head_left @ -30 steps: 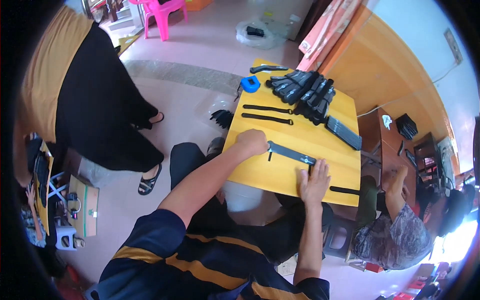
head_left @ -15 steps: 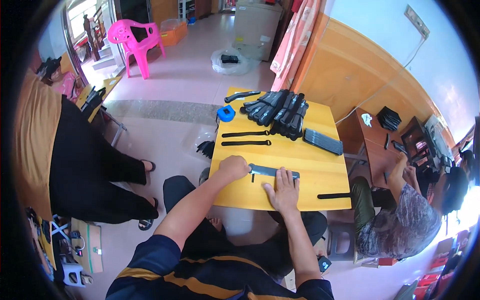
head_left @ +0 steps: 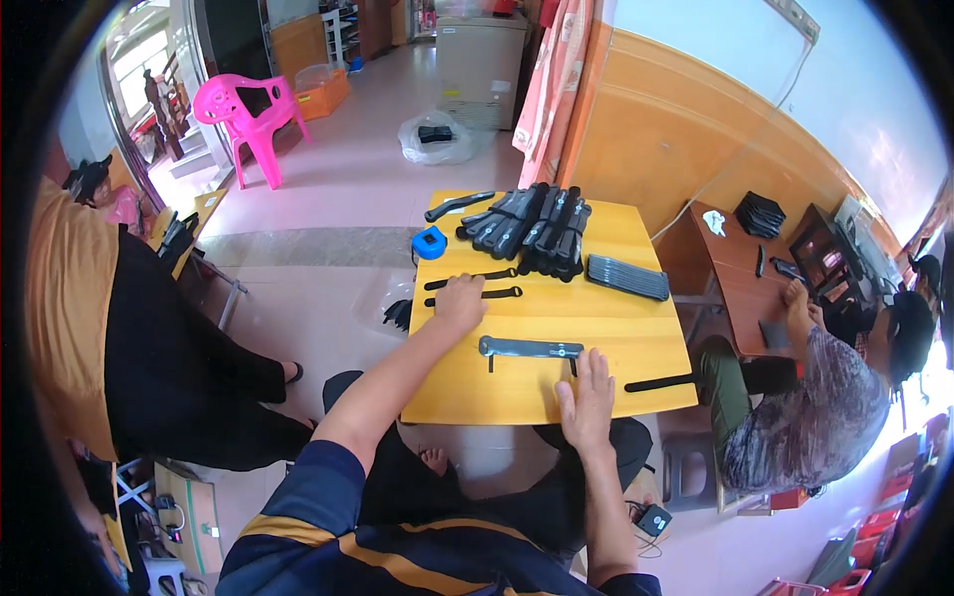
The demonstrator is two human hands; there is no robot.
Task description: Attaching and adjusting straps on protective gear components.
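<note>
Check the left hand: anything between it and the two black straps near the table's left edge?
Nothing visible. The left hand rests on the yellow table with its fingers right at the nearer of the two black straps. The blue tape measure sits beyond them, out of the path.

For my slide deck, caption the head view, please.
Left hand reaches black straps; right hand rests beside a dark flat piece on the yellow table.
</note>
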